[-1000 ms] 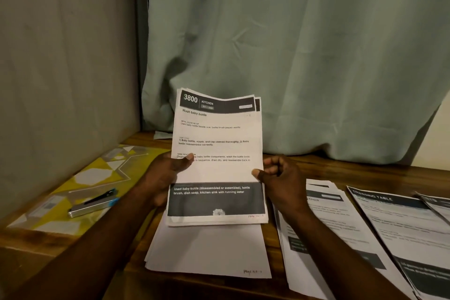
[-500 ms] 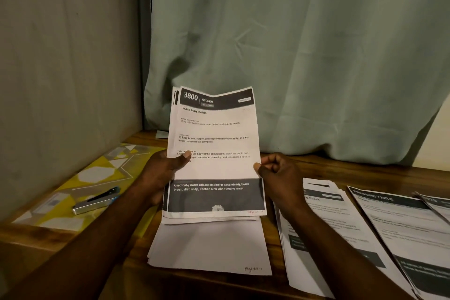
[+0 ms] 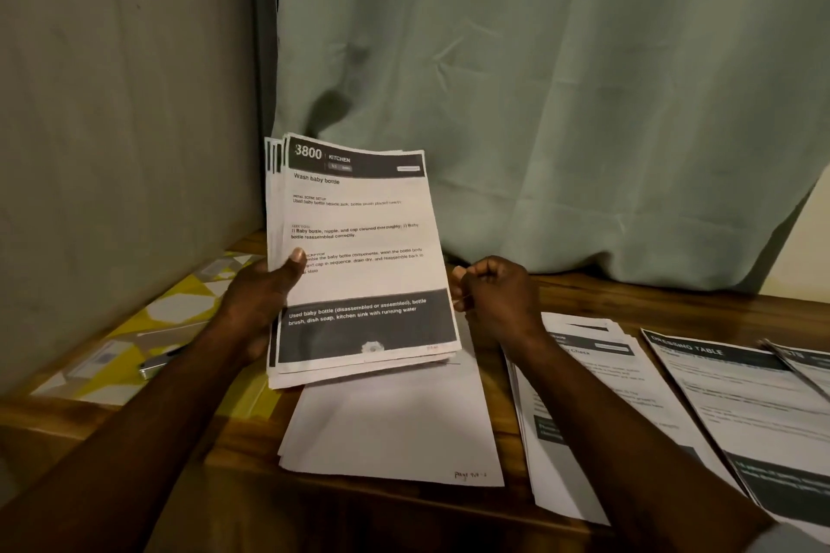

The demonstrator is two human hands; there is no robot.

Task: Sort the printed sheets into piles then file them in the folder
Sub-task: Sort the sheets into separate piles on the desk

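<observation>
Sheets (image 3: pixel 359 278), fanned stack, dark-banded top page, left grip (image 3: pixel 260 299) grasping it, right grip (image 3: pixel 494 296) curled, hold unclear

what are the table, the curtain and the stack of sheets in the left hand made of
Table: seemingly wood, brown, visible grain, slight sheen.
Curtain: cloth, pale green, matte; it hangs in soft folds and creases.
Stack of printed sheets in the left hand: thin white paper, matte; the sheets fan out at the edges.
</observation>
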